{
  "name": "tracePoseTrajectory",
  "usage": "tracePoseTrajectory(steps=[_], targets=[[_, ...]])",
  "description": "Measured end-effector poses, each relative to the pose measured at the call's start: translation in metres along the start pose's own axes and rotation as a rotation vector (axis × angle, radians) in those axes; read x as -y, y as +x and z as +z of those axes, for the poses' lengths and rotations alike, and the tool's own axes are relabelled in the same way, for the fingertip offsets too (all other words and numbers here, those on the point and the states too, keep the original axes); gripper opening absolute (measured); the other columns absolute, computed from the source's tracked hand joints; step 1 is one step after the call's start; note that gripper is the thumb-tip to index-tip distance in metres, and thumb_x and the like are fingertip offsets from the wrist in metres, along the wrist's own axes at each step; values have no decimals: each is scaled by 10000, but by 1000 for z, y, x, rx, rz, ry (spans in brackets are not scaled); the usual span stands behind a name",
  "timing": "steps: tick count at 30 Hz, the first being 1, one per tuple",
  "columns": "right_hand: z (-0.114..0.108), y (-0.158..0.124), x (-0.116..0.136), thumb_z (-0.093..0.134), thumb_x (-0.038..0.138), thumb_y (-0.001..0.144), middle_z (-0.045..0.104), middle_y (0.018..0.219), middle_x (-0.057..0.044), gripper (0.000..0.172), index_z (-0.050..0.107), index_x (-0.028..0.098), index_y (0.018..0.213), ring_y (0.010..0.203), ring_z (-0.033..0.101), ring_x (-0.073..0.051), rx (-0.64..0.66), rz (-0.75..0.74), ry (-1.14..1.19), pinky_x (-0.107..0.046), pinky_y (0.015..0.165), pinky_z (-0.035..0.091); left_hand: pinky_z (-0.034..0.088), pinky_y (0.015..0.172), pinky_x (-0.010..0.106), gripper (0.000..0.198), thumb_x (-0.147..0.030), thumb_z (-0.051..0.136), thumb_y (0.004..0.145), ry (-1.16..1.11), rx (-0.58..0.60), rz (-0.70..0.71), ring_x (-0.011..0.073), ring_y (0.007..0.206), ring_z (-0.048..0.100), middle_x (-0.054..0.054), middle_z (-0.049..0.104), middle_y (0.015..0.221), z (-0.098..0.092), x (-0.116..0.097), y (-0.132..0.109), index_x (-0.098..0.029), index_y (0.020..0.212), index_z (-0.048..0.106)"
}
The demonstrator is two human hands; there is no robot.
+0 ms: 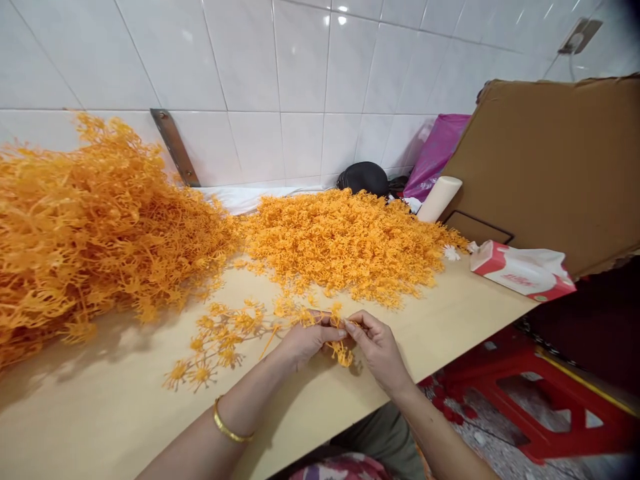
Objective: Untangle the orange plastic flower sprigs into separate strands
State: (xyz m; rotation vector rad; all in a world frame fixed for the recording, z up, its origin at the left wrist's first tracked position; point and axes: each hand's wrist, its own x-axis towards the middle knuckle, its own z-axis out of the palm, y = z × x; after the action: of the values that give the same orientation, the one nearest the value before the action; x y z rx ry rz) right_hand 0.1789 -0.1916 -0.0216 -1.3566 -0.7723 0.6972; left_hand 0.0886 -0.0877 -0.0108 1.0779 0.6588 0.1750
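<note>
The forearms slant inward over the desk from the lower corners, the left one ringed by a gold bangle, and the hands nearly meet above the desk's near half. Below the desk's edge on the right is a red plastic stool.

The left hand stretches toward the right with its back up and fingers curled, thumb pressed to the fingers on an orange artificial-flower spray. The right hand points up and leftward, its thumb and forefinger closed in a pinch on the same spray, just beside the left thumb tip. From the hands, the spray trails leftward low over the desk, and one blossom hangs beneath the fingers.

Beyond, a tall heap of orange sprays fills the left side, next to a lower mound of orange blossoms. To the right lie a red-and-white tissue pack and a pale cylinder, before a large cardboard box. Behind stand a purple bag and the white tiled wall.
</note>
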Motion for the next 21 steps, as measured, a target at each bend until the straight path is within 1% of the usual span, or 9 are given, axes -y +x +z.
tracePoseTrajectory(steps=[3,6,9,11,12,15,18,21], targets=[[11,1,1,604,367,716,550,594,23,208,548,181,642,565,500,-115,-38,87,220,-225,556,416,268,479,206,125,-162,694,495,-95,19,-28,76,515,453,-4,580,586,-2,1,3,-141,587,613],[17,8,1,657,359,660,524,547,33,230,522,183,605,505,484,-104,-77,197,439,-224,507,427,287,491,213,158,-191,709,468,-214,37,-72,85,516,474,3,580,568,-3,-1,3,-134,573,605],[7,22,4,673,319,642,479,480,50,245,481,189,560,440,464,-94,-169,265,562,-242,501,461,275,478,213,173,-221,719,459,-184,96,-44,69,467,434,-4,547,510,-5,-3,-2,-122,549,610],[-6,30,9,670,285,645,454,454,66,261,449,191,542,424,468,-82,-238,264,597,-254,554,490,265,469,207,173,-237,716,484,-133,127,-12,64,467,426,-4,547,517,-4,-2,-6,-120,579,632],[-11,33,12,669,273,647,471,469,66,252,450,189,554,444,490,-83,-244,242,589,-262,589,497,265,468,203,170,-240,714,501,-120,129,-5,64,477,431,-6,550,531,-4,-2,-7,-125,603,639],[-18,33,19,665,253,655,550,573,55,169,512,203,707,528,548,-102,-176,172,496,-289,645,492,278,473,194,173,-240,716,536,-120,124,-21,62,497,438,-19,542,560,-2,0,-7,-142,660,645],[-12,25,18,651,240,667,557,621,54,263,533,231,902,559,538,-98,-88,194,467,-284,653,475,305,498,192,184,-238,727,538,-127,140,-37,67,527,459,-17,547,591,-1,2,-6,-143,669,640],[-4,18,16,627,283,700,549,655,38,284,536,226,963,625,529,-99,30,204,471,-246,657,448,359,577,206,188,-225,733,535,-149,140,11,92,605,510,7,583,656,-2,5,-6,-139,676,644]])
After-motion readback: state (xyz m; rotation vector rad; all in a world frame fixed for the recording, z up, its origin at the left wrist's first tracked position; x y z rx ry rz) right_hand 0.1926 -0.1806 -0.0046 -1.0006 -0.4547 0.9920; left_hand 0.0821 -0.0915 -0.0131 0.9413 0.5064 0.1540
